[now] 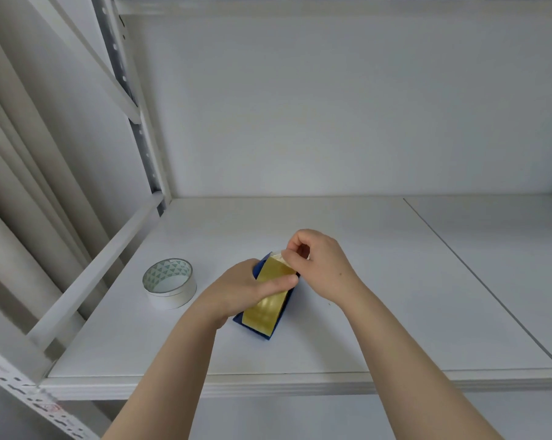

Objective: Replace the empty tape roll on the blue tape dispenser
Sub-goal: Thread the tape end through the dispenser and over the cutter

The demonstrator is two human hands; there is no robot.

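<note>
The left hand [243, 289] clamps the blue tape dispenser [262, 325] from its 9 o'clock side, thumb pressed across the yellowish tape [268, 304]. The right hand [316, 262], at the dispenser's 1 o'clock end, pinches the tape's free end between thumb and forefinger. The empty white roll [170, 282] lies apart at 9 o'clock on the white shelf [331, 350].

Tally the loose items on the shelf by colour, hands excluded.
Blue: 1, the tape dispenser, held by the left hand
Yellow: 1, the tape roll in it, its end pinched by the right hand
White: 1, the empty roll lying apart
Total: 3
</note>
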